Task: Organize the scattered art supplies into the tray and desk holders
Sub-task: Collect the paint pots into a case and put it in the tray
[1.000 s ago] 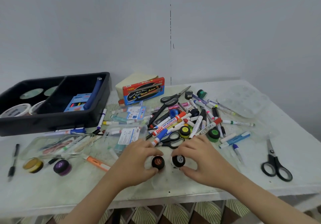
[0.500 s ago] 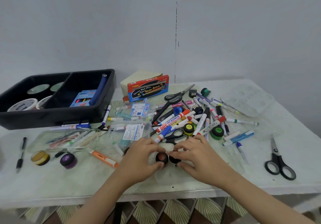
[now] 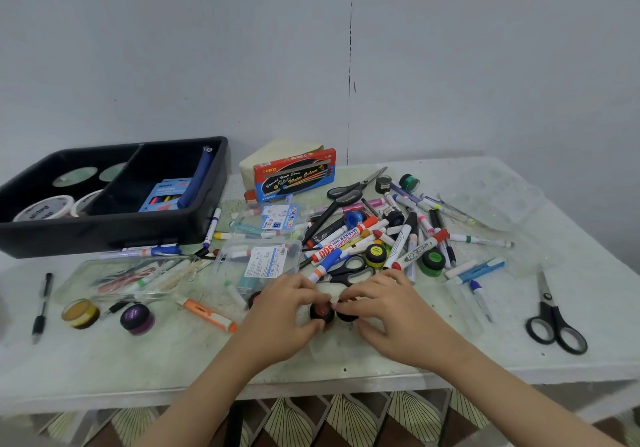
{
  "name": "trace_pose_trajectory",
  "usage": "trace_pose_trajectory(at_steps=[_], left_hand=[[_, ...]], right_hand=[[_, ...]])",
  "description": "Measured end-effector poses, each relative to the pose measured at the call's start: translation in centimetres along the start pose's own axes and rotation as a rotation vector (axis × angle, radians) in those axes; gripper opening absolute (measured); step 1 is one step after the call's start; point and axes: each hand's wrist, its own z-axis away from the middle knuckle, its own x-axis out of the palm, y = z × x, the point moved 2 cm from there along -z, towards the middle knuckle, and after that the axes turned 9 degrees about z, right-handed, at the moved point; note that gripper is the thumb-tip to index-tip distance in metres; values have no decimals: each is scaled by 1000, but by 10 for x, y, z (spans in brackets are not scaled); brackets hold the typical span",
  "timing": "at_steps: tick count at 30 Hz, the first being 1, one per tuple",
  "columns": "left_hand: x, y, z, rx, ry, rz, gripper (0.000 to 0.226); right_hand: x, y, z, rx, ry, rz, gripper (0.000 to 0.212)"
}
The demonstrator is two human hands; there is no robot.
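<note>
My left hand [image 3: 282, 315] curls round a small red-topped paint pot [image 3: 321, 310] near the table's front edge. My right hand [image 3: 391, 315] grips a second dark pot [image 3: 346, 315] pressed against the first; most of it is hidden under my fingers. Behind my hands lies a heap of markers [image 3: 349, 238], paint pots and black scissors [image 3: 348, 270]. The black tray [image 3: 114, 228] at the back left holds tape rolls [image 3: 45, 209] and a blue pencil box [image 3: 166, 197].
A clear pen case [image 3: 131, 275], yellow pot [image 3: 80, 313], purple pot [image 3: 137, 318] and orange marker [image 3: 209, 315] lie at the left. A black pen [image 3: 42, 308] is far left. Scissors [image 3: 554, 322] lie at the right, a clear palette [image 3: 498, 193] at the back right.
My hands have pushed the two pots together until they touch. My fingers have closed further over them.
</note>
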Motion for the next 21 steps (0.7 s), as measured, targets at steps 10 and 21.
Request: trace_pose_trajectory(at_steps=[10,21], left_hand=[[-7,6,-50,42,121,77,25],[5,0,-158,-35,112,-40,40]], right_hand=[[-25,51,-22,316,236,-121,30],[-16,144,-78,922,-55,206,43]])
